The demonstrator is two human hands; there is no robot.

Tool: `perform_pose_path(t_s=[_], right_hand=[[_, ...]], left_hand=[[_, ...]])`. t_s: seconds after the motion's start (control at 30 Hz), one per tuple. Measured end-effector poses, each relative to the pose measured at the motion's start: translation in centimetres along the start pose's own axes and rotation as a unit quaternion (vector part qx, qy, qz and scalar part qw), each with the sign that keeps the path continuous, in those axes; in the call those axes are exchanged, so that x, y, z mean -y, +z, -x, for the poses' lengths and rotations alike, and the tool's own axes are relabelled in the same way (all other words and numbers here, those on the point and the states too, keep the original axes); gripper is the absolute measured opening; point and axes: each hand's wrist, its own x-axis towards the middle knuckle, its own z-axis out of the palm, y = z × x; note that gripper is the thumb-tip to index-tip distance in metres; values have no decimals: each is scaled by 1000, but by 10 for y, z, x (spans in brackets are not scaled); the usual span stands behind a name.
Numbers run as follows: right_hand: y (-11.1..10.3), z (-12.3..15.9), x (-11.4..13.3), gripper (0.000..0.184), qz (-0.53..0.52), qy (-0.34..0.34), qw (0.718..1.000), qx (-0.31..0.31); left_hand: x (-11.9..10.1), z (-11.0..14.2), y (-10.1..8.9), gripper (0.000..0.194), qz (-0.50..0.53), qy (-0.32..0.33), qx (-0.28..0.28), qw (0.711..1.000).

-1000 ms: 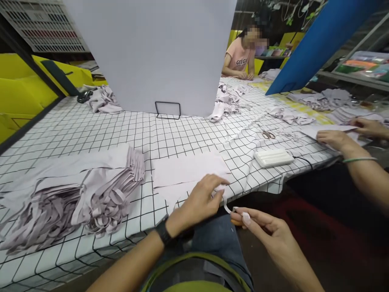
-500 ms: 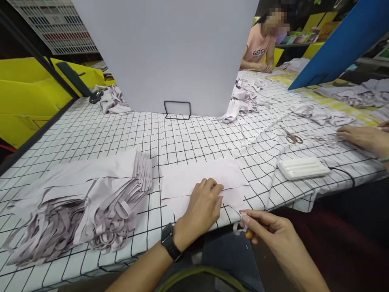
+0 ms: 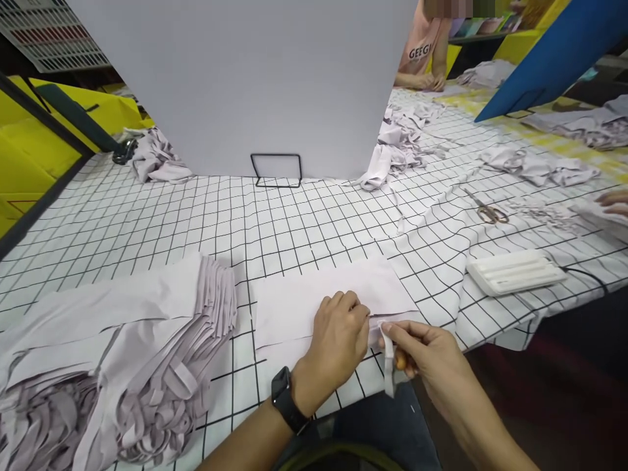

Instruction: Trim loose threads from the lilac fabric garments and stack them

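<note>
A flat, pale pinkish-white fabric piece with a folded lower edge lies on the table in front of me. My left hand, a black watch on its wrist, presses on this piece with curled fingers closed at the fold. At the piece's lower right edge, my right hand pinches a narrow pale fabric strap whose loose end hangs down. Something small and orange shows among the right hand's lower fingers; its kind is unclear. To the left sits a thick stack of similar fabric pieces with dangling straps.
A grey upright panel stands behind the work on the checked tablecloth. At right are scissors, a white ridged device with a cord, and fabric heaps. A co-worker's hand shows at the right edge.
My right hand has moved up with the strap, from below the table edge onto the fabric's lower right edge. The view has shifted, and the co-worker's hand has drawn back to the right.
</note>
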Motion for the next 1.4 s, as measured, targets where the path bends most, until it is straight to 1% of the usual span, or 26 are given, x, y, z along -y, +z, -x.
perform_pose_path(t_s=[0.2,0.33,0.5,0.67,0.83,0.9,1.17,1.27,1.4], right_hand=[[9,-9,4,47,-55,23,997,-42],[8,-12,4,47,-70,21,996,-42],[10,-12,8,51,-68,32,997,-31],[12,-11,12,56,-87,44,995,-19],[12,-13,14,53,-96,50,993,-44],[12,-14,15,54,-95,46,993,-43],[10,-12,11,56,-66,31,997,-12],[10,-14,8,55,-58,18,998,10],[10,-17,11,56,-50,29,998,31]], left_hand=[[1,2,6,20,16,51,-90,995],[0,2,6,21,-5,81,-111,990],[0,1,6,24,-28,99,-119,988],[1,0,6,23,-34,113,-112,987],[1,-1,8,21,-34,113,-119,986],[1,-1,8,21,-34,117,-122,985],[0,1,9,21,-25,119,-104,987],[0,1,9,21,-48,131,-93,986],[2,0,7,22,-55,135,-93,985]])
